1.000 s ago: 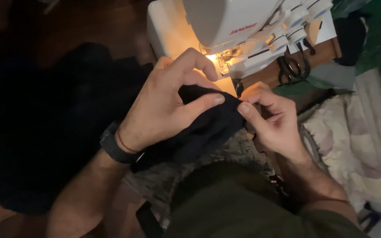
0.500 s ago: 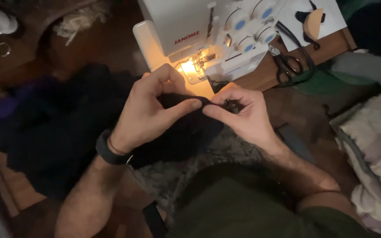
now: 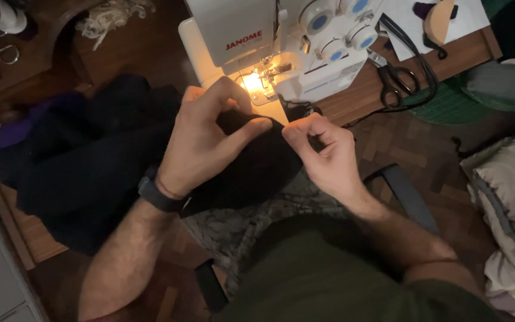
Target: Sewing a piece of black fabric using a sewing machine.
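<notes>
A black fabric (image 3: 90, 161) spreads over the left of the table and bunches up in front of a white sewing machine (image 3: 281, 42) whose lamp is lit. My left hand (image 3: 204, 140), with a dark wristband, presses and pinches the fabric just before the needle area. My right hand (image 3: 323, 152) pinches the fabric's edge between thumb and fingers, close to the left fingertips. Both hands hold the same bunched part of the cloth.
Black scissors (image 3: 397, 77) lie on the wooden table (image 3: 365, 95) right of the machine. A white sheet with a tan piece (image 3: 439, 21) is at the back right. Pale bedding (image 3: 508, 197) lies at the right. A pale tangle of threads (image 3: 111, 21) sits at the back left.
The view has shifted so the machine and hands sit lower and more central. Both hands stay on the black fabric in front of the machine, with the fingertips a little further apart.
</notes>
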